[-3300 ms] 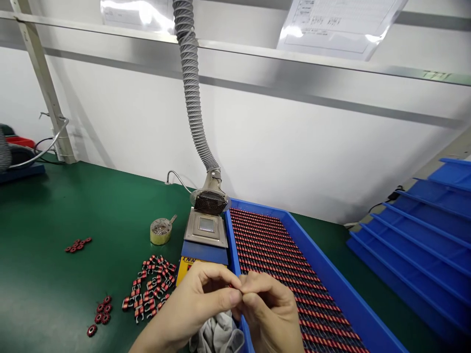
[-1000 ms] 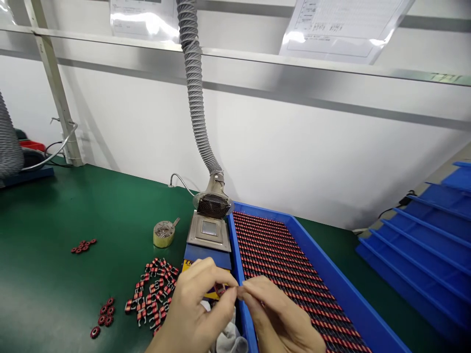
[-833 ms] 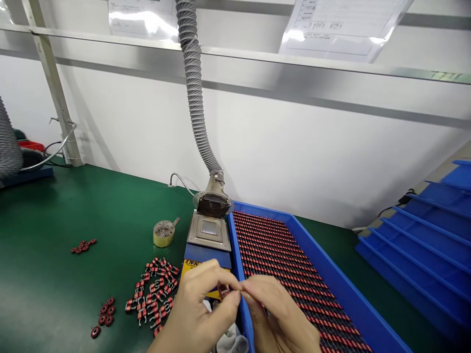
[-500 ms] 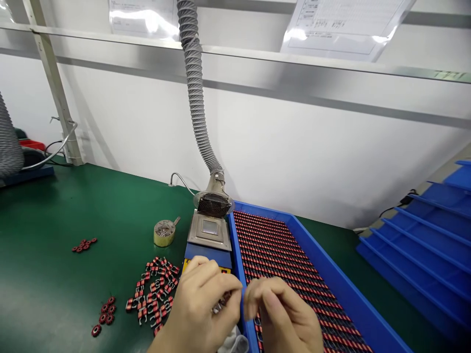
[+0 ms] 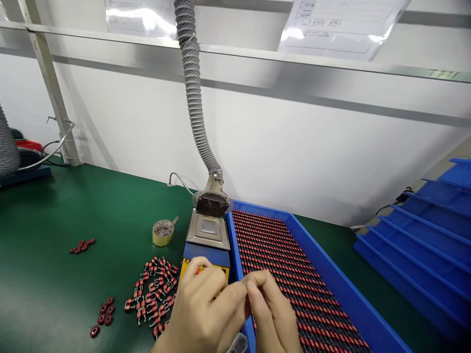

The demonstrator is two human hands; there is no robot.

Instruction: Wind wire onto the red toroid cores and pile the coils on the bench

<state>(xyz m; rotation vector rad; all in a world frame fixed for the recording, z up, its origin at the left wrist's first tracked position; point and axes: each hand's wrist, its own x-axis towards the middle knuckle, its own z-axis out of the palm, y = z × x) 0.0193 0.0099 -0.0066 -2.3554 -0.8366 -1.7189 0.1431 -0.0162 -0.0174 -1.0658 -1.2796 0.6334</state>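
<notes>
Blue tray (image 5: 334, 278) holds banded coils (image 5: 272, 245); left fingers (image 5: 232, 298) and right fingers (image 5: 261, 300) pinch, contents hidden.

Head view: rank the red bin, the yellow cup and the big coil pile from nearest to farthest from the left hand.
1. Big coil pile: just left of the left hand, on the table.
2. Yellow cup: beyond the pile, farther back.
3. Red bin: far back, near the left edge of view, partly hidden.

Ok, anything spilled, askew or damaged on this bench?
Nothing looks spilled or damaged. Only the loose coils on the green bench stand out: they lie jumbled, while those in the blue tray sit in neat rows.
</notes>
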